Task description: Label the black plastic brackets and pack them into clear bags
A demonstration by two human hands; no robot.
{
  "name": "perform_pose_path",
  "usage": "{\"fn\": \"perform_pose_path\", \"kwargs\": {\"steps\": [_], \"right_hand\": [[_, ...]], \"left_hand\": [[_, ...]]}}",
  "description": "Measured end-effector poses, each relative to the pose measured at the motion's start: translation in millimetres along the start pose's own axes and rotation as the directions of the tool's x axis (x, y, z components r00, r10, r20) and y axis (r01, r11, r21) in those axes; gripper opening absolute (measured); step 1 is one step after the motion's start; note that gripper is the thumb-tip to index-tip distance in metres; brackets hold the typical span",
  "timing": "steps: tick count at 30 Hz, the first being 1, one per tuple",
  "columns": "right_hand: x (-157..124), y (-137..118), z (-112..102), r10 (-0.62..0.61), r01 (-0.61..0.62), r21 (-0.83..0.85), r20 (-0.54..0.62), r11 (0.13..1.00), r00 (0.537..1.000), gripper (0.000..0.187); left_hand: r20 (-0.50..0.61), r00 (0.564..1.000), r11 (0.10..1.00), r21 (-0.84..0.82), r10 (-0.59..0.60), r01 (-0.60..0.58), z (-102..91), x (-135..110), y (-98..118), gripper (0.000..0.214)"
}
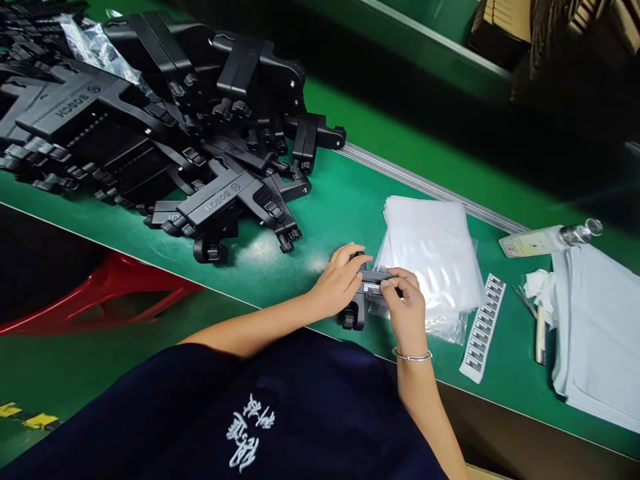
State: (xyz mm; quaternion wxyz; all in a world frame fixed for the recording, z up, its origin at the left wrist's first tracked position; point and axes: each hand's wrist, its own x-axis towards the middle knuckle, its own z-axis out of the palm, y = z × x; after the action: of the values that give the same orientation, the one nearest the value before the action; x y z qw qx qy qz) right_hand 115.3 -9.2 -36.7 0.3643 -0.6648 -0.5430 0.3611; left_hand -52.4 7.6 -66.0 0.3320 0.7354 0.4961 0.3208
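A black plastic bracket (356, 310) with clip-like ends lies at the table's front edge, between my hands. My left hand (337, 283) holds its left side, fingers curved over the top. A small white-and-black label (372, 289) sits on the bracket's crossbar. My right hand (407, 310) pinches the bar at the label's right end, thumb in front and fingertips behind. Whether the label's right end is stuck down is hidden by the thumb. Just right of the bracket lies a stack of clear plastic bags (430, 247), partly behind my right hand.
Many similar black brackets (215, 203) marked BOSCH are piled at the left. To the right lie a label strip (483, 330), tweezers (524, 300), a cutter-like tool (541, 337), a pump bottle (535, 241) and white sheets (595, 327). A red stool (105, 290) stands below left.
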Motion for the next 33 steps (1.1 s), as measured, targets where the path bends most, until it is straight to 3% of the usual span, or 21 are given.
{"fn": "perform_pose_path", "kwargs": {"steps": [33], "right_hand": [[1.8,-2.2,-3.0,0.034,-0.034,-0.005,0.035,0.999,0.999,0.021]], "left_hand": [[0.023,1.0,1.0,-0.018,-0.018,0.018,-2.3,0.2,2.4,0.038]]}}
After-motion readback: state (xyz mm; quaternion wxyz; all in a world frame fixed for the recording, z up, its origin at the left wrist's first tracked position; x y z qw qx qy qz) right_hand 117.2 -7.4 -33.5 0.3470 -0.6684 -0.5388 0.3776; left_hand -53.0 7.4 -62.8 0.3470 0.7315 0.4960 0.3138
